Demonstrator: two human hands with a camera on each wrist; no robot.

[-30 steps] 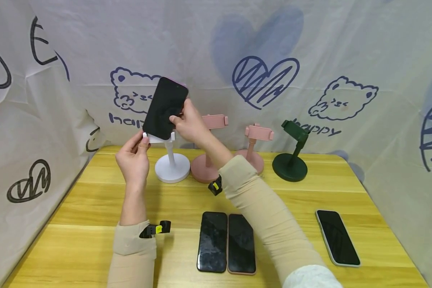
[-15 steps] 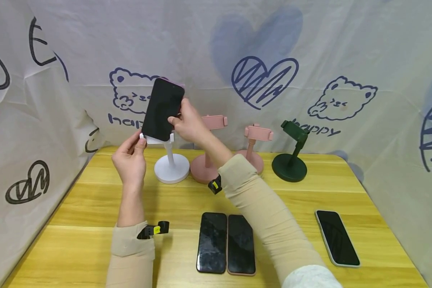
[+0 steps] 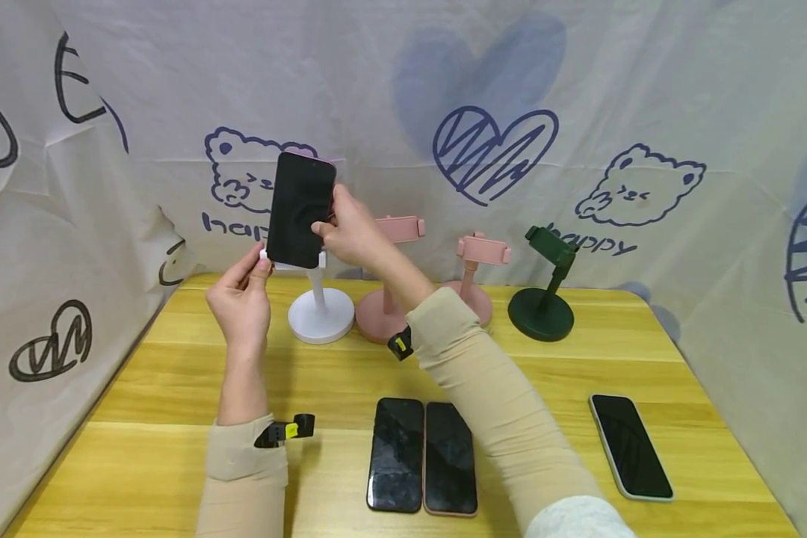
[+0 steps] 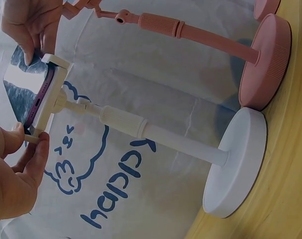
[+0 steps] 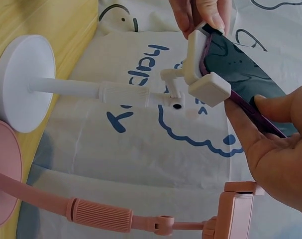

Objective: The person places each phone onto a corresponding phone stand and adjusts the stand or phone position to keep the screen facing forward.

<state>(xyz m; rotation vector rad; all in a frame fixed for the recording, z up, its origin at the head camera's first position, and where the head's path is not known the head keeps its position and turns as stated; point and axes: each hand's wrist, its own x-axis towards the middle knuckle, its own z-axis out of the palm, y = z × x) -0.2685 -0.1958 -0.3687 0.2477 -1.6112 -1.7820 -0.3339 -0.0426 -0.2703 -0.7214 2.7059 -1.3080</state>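
In the head view, the black-screened phone with a purple frame (image 3: 299,213) is standing above the white plastic phone stand with a round base (image 3: 320,316), its lower part meeting the white clamp head (image 3: 322,259) on top. The right hand (image 3: 353,228) is grasping the phone at its right side; the left hand (image 3: 242,299) is pinching the clamp's left end. The step in hand seems to be seating the phone. A pink plastic stand with a round base (image 3: 379,316) is standing just right of the white stand. In the left wrist view, the left thumb and fingers are leaving only the thickness of the clamp end between them, and the phone's bottom edge is lying between both ends. In the right wrist view, the right thumb is resting on the screen with fingers behind, the phone filling their gap; whether the clamp is already holding tightly, I cannot tell. The next move is probably calling for keeping the phone straight while the clamp is closing on it.
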